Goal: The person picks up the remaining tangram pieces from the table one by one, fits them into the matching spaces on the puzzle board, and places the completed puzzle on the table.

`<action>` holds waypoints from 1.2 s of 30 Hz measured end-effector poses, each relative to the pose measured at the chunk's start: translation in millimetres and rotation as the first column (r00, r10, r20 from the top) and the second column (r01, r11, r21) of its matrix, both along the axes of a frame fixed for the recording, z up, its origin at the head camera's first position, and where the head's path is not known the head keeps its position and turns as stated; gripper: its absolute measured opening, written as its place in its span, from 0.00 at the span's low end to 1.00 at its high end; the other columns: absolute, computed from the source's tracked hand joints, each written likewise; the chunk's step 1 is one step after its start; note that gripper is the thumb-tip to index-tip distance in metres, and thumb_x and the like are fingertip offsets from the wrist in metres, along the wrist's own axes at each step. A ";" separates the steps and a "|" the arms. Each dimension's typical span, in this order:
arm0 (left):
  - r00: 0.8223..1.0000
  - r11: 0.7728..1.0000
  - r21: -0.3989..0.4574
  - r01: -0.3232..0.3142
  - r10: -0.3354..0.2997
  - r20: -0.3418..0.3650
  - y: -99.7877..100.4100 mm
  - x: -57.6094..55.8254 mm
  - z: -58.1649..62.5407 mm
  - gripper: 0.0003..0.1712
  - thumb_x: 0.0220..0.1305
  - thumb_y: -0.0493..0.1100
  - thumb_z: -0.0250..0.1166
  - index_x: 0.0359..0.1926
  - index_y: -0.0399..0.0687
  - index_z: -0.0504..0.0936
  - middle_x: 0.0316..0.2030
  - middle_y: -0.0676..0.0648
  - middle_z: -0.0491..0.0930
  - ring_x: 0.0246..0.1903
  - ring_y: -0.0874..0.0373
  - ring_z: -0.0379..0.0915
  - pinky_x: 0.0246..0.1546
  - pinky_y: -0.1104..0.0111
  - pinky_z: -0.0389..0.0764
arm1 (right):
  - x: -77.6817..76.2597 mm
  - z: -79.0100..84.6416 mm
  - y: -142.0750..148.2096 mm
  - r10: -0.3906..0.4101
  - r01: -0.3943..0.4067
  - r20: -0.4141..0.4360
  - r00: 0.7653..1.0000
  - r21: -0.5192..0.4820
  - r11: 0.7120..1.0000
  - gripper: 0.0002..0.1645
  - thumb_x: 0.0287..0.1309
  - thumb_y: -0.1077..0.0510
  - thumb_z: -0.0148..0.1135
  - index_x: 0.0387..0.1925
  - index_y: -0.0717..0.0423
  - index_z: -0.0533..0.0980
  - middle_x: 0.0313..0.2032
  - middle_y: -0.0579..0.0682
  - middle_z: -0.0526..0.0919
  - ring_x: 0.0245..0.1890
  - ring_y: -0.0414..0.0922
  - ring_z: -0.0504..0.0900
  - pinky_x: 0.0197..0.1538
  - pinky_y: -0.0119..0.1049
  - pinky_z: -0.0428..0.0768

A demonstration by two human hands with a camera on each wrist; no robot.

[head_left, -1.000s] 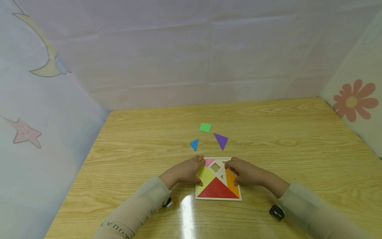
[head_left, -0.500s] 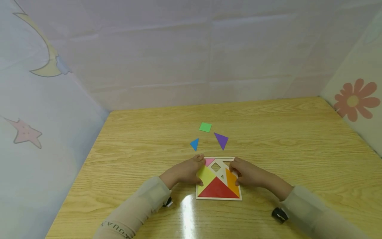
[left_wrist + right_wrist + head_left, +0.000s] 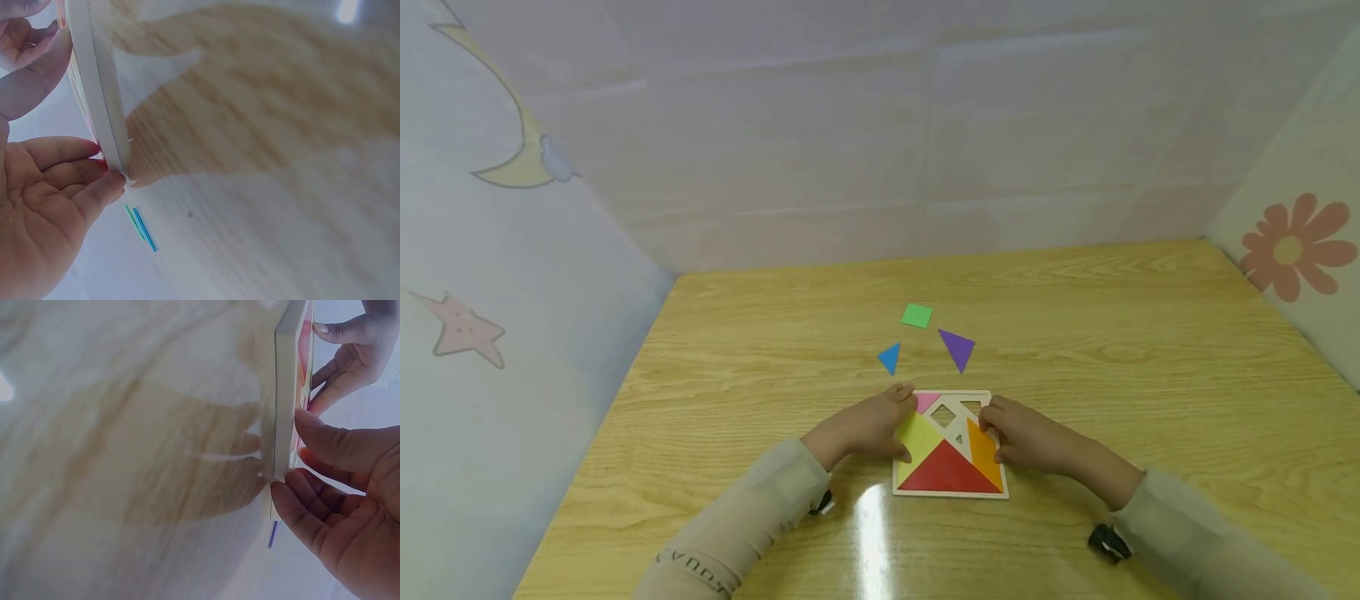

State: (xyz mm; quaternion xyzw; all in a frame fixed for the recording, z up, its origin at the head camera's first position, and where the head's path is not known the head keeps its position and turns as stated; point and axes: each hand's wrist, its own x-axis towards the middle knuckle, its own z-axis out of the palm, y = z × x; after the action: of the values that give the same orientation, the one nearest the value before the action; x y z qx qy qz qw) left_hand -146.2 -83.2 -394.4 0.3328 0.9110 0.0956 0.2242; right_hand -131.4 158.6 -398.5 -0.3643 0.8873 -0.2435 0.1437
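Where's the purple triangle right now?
Head view: the purple triangle lies on the table just beyond the puzzle board, right of the blue triangle.

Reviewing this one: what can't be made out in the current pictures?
Flat yellow puzzle piece, head view: left edge partly hidden by left hand.
Flat orange puzzle piece, head view: right edge partly hidden by right hand.
Beige right sleeve, head view: cut off by bottom edge.
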 end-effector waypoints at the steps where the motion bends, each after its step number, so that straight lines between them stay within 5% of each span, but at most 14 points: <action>1: 1.000 1.000 -0.001 0.001 -0.001 -0.001 0.0 -0.1 0.3 0.46 0.46 0.51 0.66 0.61 0.34 0.56 0.63 0.39 0.47 0.62 0.50 0.39 0.59 0.69 0.49 | 0.0 -0.1 0.4 0.002 -0.002 -0.009 1.000 -0.002 1.000 0.16 0.36 0.68 0.66 0.28 0.58 0.68 0.25 0.44 0.62 0.23 0.37 0.62 0.25 0.27 0.66; 22: 1.000 1.000 0.015 0.011 -0.012 0.013 0.1 -1.3 3.6 0.45 0.47 0.51 0.65 0.61 0.33 0.56 0.63 0.38 0.48 0.63 0.52 0.39 0.59 0.71 0.47 | -7.8 7.1 5.6 -0.020 0.020 0.009 1.000 0.010 1.000 0.15 0.39 0.65 0.66 0.32 0.61 0.71 0.26 0.46 0.66 0.24 0.38 0.62 0.26 0.29 0.66; 36: 1.000 1.000 0.003 0.003 -0.003 0.000 0.5 -0.1 -0.1 0.47 0.46 0.51 0.66 0.61 0.33 0.55 0.63 0.39 0.47 0.63 0.50 0.39 0.59 0.70 0.47 | -26.8 2.4 9.4 -0.090 0.090 0.031 0.995 0.000 0.996 0.17 0.40 0.63 0.65 0.35 0.62 0.71 0.32 0.49 0.71 0.31 0.44 0.67 0.35 0.39 0.70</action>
State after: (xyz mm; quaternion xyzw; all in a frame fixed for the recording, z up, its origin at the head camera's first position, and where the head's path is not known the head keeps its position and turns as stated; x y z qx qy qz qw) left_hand -146.3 -82.7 -394.5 0.3344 0.9104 0.0968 0.2235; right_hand -158.2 168.0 -396.1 -0.3201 0.9003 -0.2562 0.1459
